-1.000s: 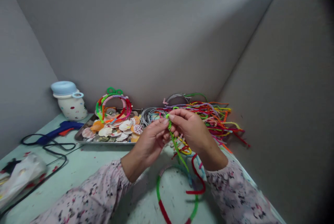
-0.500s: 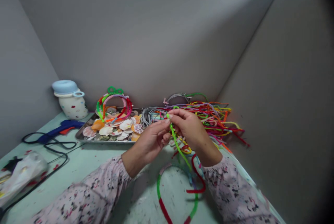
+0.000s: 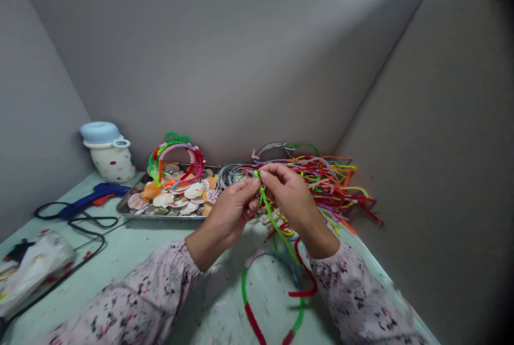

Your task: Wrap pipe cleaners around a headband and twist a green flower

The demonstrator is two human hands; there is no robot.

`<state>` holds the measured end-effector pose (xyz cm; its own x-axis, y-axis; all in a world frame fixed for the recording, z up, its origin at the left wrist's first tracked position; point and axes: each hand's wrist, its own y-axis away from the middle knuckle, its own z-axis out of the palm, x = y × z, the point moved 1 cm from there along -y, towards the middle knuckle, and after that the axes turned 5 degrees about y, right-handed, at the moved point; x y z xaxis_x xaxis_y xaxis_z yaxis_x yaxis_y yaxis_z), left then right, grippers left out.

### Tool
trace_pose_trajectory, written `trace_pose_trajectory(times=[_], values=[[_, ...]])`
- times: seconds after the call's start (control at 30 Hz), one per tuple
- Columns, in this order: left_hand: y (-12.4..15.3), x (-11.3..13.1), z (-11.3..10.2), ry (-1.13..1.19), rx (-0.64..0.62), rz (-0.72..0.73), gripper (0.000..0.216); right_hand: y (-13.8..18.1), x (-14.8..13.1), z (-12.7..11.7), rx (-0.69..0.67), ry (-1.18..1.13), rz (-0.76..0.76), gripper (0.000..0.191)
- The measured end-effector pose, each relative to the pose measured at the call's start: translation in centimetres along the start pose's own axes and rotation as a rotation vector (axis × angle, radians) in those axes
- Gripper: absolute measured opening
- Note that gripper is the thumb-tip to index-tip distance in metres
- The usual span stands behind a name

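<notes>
Head view, with the clock centred on the hands: the left hand (image 3: 228, 214) and the right hand (image 3: 295, 205) meet at the middle, thumb and fingertips of each pinched tight around the upper end of a bright green fuzzy stem (image 3: 277, 228). The stem slants down toward 5 o'clock, over the edge of a fuzzy loop (image 3: 252, 323) of pink, green and red lying on the table (image 3: 132, 248) at 6 o'clock; whether the two are joined I cannot tell. A bent red stem (image 3: 307, 275) is near it at 5 o'clock.

At 9 o'clock a shallow metal tray (image 3: 168, 218) is heaped with shells (image 3: 163, 200), white, orange and speckled. Several colourful hoops (image 3: 196, 165), topped with green curls, stand upright over the shells. Grey wire rings (image 3: 229, 172) sit by the tray's right end, toward 10 o'clock. Farther out, between 9 and 10, stands a white spotted cup (image 3: 110, 164), its blue lid (image 3: 100, 132) on and its contents hidden. A plastic bag (image 3: 42, 262) lies at 8 o'clock, its contents too blurred to name. Loose fuzzy stems (image 3: 341, 184) spread in a pile at 3 o'clock.
</notes>
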<state>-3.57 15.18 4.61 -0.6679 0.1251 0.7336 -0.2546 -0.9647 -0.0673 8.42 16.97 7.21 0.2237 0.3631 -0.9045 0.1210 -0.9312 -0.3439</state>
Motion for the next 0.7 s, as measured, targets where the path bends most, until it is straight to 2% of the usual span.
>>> trace_pose_trajectory(times=[0.17, 0.27, 0.5, 0.7], values=[[-0.2, 0.9, -0.3, -0.035, -0.009, 0.048, 0.018, -0.1, -0.2, -0.7, -0.122, 0.039, 0.026, 0.021], [-0.2, 1.4, -0.4, -0.077, -0.034, 0.048, 0.019, -0.1, -0.1, -1.1, -0.151, 0.039, 0.001, 0.024], [0.0, 1.7, -0.4, -0.103, -0.209, -0.13, 0.022, 0.0, 0.2, -1.9, -0.21, -0.022, -0.06, 0.028], [0.2, 1.8, -0.2, -0.127, -0.244, -0.16, 0.024, 0.1, -0.4, -1.8, -0.2, -0.063, -0.057, 0.02]])
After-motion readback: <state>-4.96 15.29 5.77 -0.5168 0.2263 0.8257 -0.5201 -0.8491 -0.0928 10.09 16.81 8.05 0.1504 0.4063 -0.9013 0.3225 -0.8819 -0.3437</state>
